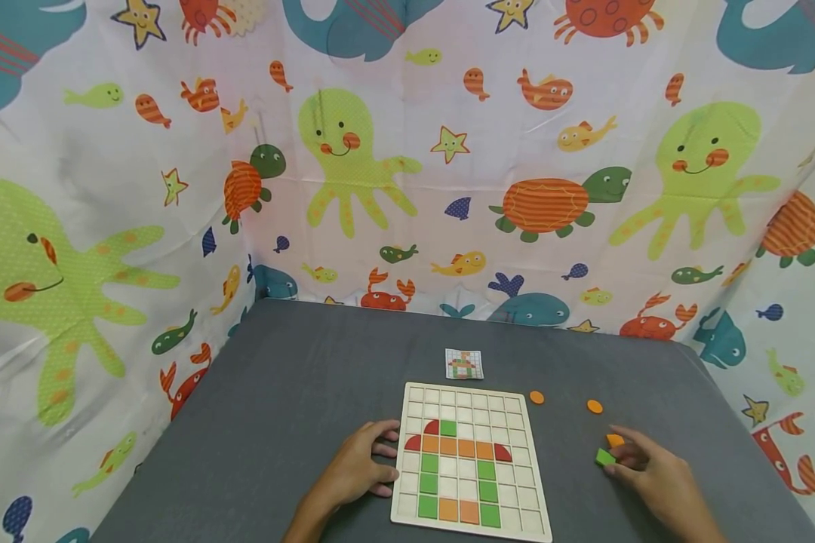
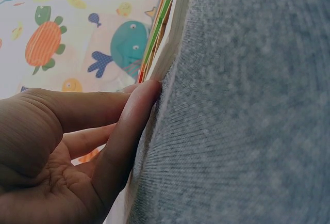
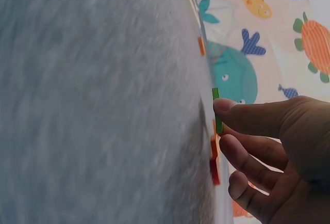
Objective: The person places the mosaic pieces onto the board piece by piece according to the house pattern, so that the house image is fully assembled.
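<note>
A wooden grid board [image 1: 526,483] lies on the dark table, with green and orange squares and red rounded pieces in its cells. Along the board's left edge rests my left hand [image 1: 360,464], thumb and fingertips touching the side. To the right of the board, my right hand [image 1: 659,479] pinches a green square tile [image 3: 217,111] between thumb and fingers, tilted just off the table. Right by those fingers is an orange piece [image 1: 614,440]. The right wrist view also shows a red piece [image 3: 215,173] past the tile; its shape is unclear.
A small pattern card [image 1: 464,364] lies behind the board. Two orange discs sit right of it: one disc [image 1: 536,397] near the board's corner, another disc [image 1: 595,406] farther right. A cloth [image 1: 394,226] printed with sea animals surrounds the table [image 1: 299,377].
</note>
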### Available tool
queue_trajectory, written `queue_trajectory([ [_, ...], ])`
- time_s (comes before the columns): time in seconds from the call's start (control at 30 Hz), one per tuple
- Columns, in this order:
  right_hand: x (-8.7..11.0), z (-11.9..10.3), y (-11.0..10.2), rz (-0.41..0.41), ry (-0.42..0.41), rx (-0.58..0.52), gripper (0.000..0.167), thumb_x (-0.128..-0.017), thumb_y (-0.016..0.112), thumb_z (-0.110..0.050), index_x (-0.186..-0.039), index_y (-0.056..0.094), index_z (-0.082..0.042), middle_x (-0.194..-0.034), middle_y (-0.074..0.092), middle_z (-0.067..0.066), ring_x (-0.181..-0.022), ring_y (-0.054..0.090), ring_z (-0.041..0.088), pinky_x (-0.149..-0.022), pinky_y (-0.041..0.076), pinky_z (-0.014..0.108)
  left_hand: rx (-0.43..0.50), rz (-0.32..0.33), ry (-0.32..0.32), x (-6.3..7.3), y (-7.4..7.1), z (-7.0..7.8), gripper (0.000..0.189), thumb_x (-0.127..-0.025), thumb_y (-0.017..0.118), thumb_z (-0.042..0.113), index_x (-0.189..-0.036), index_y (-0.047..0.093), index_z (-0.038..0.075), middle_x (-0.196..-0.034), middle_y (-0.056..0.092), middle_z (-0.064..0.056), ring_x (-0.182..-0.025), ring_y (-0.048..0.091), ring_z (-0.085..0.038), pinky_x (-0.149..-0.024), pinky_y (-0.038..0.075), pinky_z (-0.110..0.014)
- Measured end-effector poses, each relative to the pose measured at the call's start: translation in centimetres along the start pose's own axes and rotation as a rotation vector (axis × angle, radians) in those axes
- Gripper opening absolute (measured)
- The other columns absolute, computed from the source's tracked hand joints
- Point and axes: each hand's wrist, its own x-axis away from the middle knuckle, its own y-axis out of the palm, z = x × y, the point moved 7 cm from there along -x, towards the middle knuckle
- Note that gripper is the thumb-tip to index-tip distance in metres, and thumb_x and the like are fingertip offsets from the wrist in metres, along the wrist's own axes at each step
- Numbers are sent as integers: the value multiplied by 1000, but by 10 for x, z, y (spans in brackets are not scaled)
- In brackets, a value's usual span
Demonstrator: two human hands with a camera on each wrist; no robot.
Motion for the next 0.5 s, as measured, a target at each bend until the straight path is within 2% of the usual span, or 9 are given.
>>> queue_trajectory([
  [0.17, 2, -19, 1, 49, -57, -8, 64, -81, 89, -3, -139, 63, 2, -101, 78, 11, -80, 71, 17, -69, 64, 34, 8, 0, 8, 0, -1, 1, 78, -78, 79, -17, -150, 54, 0, -136, 56, -17, -113, 64, -29, -58, 67, -40],
  [0.37, 2, -43, 6, 105, -134, -19, 63, -80, 92, -7, -137, 66, -1, -98, 79, 6, -76, 70, 10, -65, 58, 22, 2, 0, 6, 0, 0, 0, 77, -78, 79, -17, -150, 54, 0, -136, 56, -17, -113, 64, -30, -58, 67, -40],
  [0.5, 0, -59, 12, 121, -177, -40, 63, -79, 92, -7, -136, 67, -3, -98, 78, 4, -78, 71, 11, -67, 60, 22, -9, -1, 6, 0, 1, -1, 77, -79, 79, -17, -149, 54, 1, -136, 56, -16, -113, 64, -30, -59, 67, -40],
])
